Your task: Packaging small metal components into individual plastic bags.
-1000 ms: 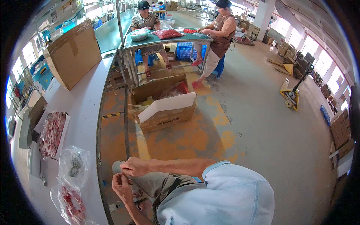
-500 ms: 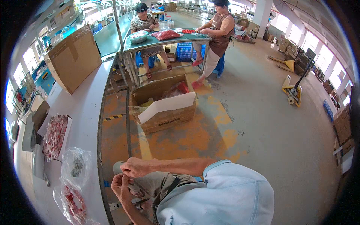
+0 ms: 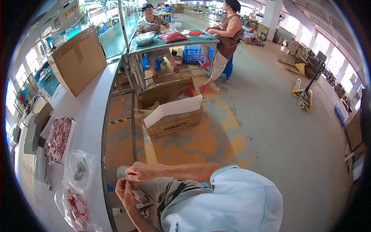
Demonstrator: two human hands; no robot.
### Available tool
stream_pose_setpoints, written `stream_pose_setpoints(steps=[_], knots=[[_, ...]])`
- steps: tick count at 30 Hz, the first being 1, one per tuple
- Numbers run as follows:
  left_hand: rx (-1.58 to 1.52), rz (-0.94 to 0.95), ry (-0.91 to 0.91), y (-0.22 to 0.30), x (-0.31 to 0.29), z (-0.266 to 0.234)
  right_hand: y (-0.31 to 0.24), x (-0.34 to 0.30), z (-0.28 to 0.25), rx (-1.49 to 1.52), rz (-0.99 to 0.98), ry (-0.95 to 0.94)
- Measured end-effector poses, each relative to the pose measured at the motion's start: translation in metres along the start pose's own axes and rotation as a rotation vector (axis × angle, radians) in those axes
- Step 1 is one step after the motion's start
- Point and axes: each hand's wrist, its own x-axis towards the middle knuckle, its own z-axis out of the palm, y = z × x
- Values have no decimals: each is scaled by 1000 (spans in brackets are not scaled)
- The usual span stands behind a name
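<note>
My left hand [image 3: 126,192] and my right hand [image 3: 139,172] meet close together above my lap, beside the edge of the white worktable [image 3: 89,112]. Thumb and fingers are pinched on both, with the fingertips almost touching. Whatever lies between them is too small or hidden to make out. Nearest on the table is a clear plastic bag [image 3: 78,208] with red-and-white pieces in it. Behind that, another clear bag holds small dark grey parts [image 3: 80,170]. An open white box [image 3: 70,136] is filled with small clear-wrapped red pieces [image 3: 58,140].
A tall closed carton [image 3: 79,62] stands farther up the table. On the floor ahead sits an open carton [image 3: 176,123] with plastic-wrapped items. Two people sit at a green-topped table [image 3: 170,46] bearing a red bag [image 3: 172,37] and a bowl [image 3: 144,40]. A yellow pallet jack [image 3: 303,94] stands right.
My hands stay pinched together in nearly the same spot. Across the way, the person on the left has raised their head, and the person on the right has turned away.
</note>
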Motion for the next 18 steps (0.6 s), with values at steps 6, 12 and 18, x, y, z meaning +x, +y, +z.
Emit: stream_pose_setpoints(steps=[6,12,18], knots=[[-54,-15,-35,8,-1,4,-15,1,-20,378,331,-245],[-92,-56,20,-8,6,-6,8,3,8,57,-19,32],[441,147,275,5,8,21,-3,0,7,-272,-8,64]])
